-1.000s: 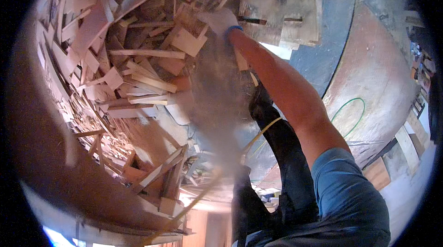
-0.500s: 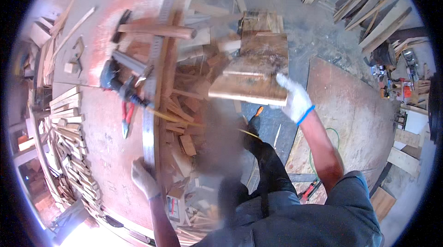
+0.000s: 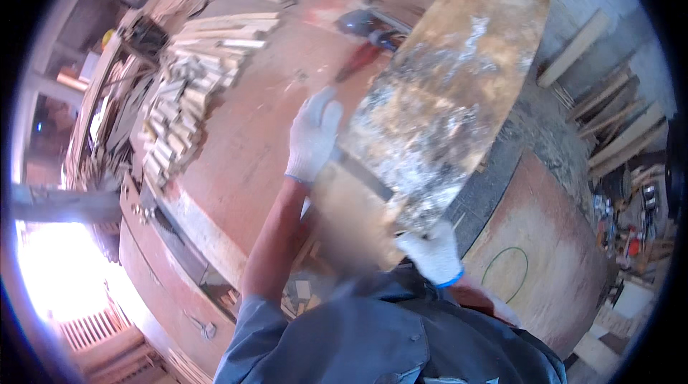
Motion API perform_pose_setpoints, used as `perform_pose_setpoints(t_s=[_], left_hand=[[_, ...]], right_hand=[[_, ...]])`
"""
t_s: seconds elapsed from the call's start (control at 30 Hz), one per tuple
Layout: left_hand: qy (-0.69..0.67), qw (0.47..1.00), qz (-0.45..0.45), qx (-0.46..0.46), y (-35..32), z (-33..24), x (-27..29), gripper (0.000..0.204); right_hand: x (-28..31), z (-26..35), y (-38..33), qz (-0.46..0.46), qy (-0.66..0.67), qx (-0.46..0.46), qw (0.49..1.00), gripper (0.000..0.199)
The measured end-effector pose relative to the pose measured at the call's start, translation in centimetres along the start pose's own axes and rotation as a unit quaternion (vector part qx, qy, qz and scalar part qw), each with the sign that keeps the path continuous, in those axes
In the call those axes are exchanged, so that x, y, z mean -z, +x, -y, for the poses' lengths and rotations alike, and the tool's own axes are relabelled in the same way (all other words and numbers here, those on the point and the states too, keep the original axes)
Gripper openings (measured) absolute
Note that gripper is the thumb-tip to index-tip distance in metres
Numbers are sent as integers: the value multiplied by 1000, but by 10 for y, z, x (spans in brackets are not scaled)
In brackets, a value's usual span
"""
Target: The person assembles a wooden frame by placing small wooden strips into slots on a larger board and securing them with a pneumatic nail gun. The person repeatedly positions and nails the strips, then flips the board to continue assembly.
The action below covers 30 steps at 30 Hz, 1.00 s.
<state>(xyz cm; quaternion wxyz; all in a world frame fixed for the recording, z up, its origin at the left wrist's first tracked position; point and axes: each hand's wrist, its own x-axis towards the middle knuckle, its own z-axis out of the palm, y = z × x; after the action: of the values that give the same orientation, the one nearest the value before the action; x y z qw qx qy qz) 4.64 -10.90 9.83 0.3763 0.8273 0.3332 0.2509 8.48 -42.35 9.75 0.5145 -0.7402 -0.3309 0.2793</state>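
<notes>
A long, wide wooden board [image 3: 459, 90] with white and dark stains slants up from my body over the worktable [image 3: 244, 126]. My right hand [image 3: 433, 251], in a white knit glove with a blue cuff, is closed on its near end. To the left of the board, my gloved left hand [image 3: 314, 133] is above the reddish tabletop, fingers stretched out and apart from the board. Beyond that hand lie red-handled pliers [image 3: 358, 61] and a dark blue power tool [image 3: 360, 22], both blurred. A tan flat surface [image 3: 351, 201] below the board is too smeared to identify.
Several short wood strips [image 3: 179, 111] are piled on the table's left side. Scrap wood [image 3: 609, 119] leans at the right wall. A reddish panel [image 3: 552, 240] with a green cord [image 3: 527, 262] lies at the right. Bright light enters at lower left.
My right hand has come nearer my body with the board, which now reaches across the tabletop. My left hand has moved farther over the table. The view has turned left.
</notes>
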Motion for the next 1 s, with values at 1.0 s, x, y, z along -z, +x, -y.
perform_pose_setpoints(t_s=[1.0], left_hand=[[300,907,146,258,-78,73,171,42]], right_hand=[[-180,127,213,607,-132,114,775,41]])
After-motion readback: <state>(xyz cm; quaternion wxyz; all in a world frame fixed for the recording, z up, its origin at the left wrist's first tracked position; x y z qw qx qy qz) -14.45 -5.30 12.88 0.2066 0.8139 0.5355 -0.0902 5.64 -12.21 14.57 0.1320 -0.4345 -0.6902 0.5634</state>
